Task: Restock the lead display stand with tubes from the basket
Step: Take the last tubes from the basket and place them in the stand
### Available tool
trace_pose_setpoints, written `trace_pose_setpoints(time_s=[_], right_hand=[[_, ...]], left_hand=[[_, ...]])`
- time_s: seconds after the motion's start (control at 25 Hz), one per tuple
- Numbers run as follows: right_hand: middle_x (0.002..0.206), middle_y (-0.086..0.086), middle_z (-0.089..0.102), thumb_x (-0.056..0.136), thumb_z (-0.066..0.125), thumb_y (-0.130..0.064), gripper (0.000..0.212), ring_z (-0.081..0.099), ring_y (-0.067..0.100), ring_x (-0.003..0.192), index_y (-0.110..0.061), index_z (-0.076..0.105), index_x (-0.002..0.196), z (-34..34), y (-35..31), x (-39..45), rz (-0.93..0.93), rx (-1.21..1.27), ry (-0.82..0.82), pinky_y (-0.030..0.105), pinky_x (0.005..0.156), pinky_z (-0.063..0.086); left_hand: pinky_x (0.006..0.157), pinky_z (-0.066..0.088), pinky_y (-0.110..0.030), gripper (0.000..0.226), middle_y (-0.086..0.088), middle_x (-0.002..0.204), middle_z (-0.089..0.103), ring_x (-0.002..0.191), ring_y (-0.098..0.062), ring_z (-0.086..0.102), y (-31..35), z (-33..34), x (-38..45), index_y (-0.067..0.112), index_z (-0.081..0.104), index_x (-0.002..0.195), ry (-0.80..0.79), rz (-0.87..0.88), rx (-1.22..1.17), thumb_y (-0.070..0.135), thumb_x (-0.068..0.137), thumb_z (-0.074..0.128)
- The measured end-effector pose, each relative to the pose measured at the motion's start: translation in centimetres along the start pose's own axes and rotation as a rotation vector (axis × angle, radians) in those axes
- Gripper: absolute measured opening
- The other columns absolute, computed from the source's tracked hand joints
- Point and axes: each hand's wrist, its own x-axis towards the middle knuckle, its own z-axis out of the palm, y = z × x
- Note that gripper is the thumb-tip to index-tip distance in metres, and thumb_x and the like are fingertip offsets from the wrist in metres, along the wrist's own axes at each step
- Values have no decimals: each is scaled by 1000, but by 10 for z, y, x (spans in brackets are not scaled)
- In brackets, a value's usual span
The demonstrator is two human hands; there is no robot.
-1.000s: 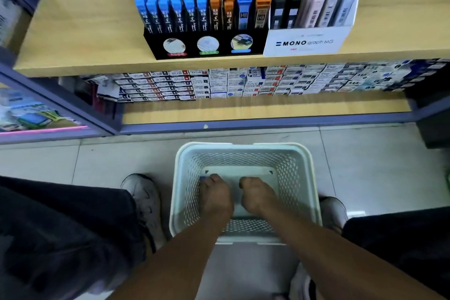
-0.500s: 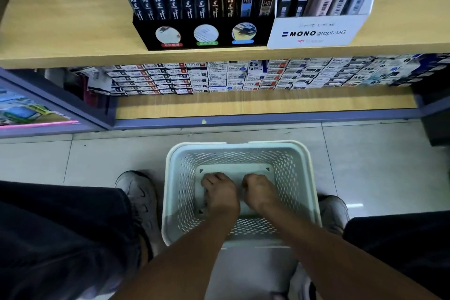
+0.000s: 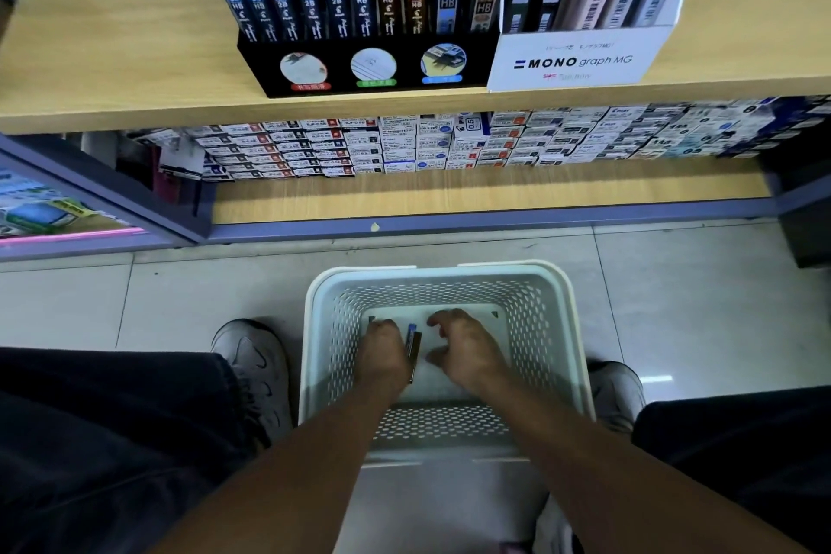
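A pale perforated basket (image 3: pixel 557 328) stands on the floor between my feet. Both hands are down inside it. My left hand (image 3: pixel 382 351) is closed around a few dark lead tubes (image 3: pixel 413 346) with a blue cap showing. My right hand (image 3: pixel 463 346) hovers just right of them, fingers spread and curled, holding nothing. The black lead display stand (image 3: pixel 368 67) sits on the upper wooden shelf, filled with blue-capped and orange-capped tubes.
A white MONO graph box (image 3: pixel 580 58) stands right of the display stand. The lower shelf (image 3: pixel 449 193) holds rows of small refill boxes. My shoes (image 3: pixel 252 364) and dark trouser legs flank the basket on a tiled floor.
My hands, close together on the basket bottom before, have come apart; the left now grips tubes and the right has opened. The view has shifted closer to the shelf.
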Motion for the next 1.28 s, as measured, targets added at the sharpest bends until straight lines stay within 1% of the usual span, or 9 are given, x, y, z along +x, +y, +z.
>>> trace_pose_setpoints(time_s=[0.12,0.28,0.56,0.68,0.8,0.92,1.08,1.16,1.28], right_hand=[[139,0,49,82,80,-27,65,56,21,122,-22,50,139,13,-6,5,-30,-26,-10,33,100,48],[135,1,53,82,76,-15,55,57,22,119,-21,57,133,16,-2,14,-71,-6,29,30,100,47],[111,5,61,86,63,-3,28,60,21,101,-11,68,112,22,12,11,-77,-20,57,33,88,50],[86,10,59,85,63,-1,10,58,20,81,-10,66,89,17,12,14,115,166,82,26,78,47],[81,7,65,83,72,2,18,62,18,73,-10,66,95,4,10,11,204,448,-83,26,64,53],[80,16,62,82,74,8,11,64,19,67,5,65,89,-19,8,-1,148,543,-82,29,60,59],[75,23,67,88,74,-10,24,66,24,67,11,66,80,-48,3,-22,34,515,-86,44,70,59],[79,28,70,91,70,-9,19,67,25,63,8,66,82,-66,-7,-42,-18,495,-152,34,59,56],[85,25,73,93,66,-9,9,69,27,63,-9,58,92,-102,-25,-73,-138,473,-266,25,51,42]], left_hand=[[85,58,-37,26,-10,107,68,97,-25,68,0,8,-2,8,68,108,6,4,-37,19,86,75],[78,57,-34,32,-10,96,72,88,-25,71,4,9,2,8,73,102,-26,-59,-87,33,82,77],[87,50,-36,23,-9,117,65,111,-29,64,17,9,-13,9,60,118,24,81,48,14,96,58],[69,50,-32,16,-12,85,70,81,-27,69,17,3,-2,0,72,99,-141,-59,-245,8,85,70],[57,51,-33,11,-18,66,64,55,-24,57,18,-14,-3,-13,73,85,-295,-80,-562,-16,77,68],[58,56,-32,6,-14,60,64,52,-21,59,25,-38,-13,-11,72,75,-321,79,-543,-16,71,70],[53,48,-24,10,-13,67,67,58,-18,59,37,-67,-41,-5,73,80,-368,156,-504,2,74,76],[56,44,-25,1,-10,72,68,66,-19,59,38,-80,-58,10,70,77,-403,197,-427,9,77,70],[64,51,-30,17,-6,79,65,70,-18,61,37,-112,-74,20,58,79,-392,233,-442,5,87,61]])
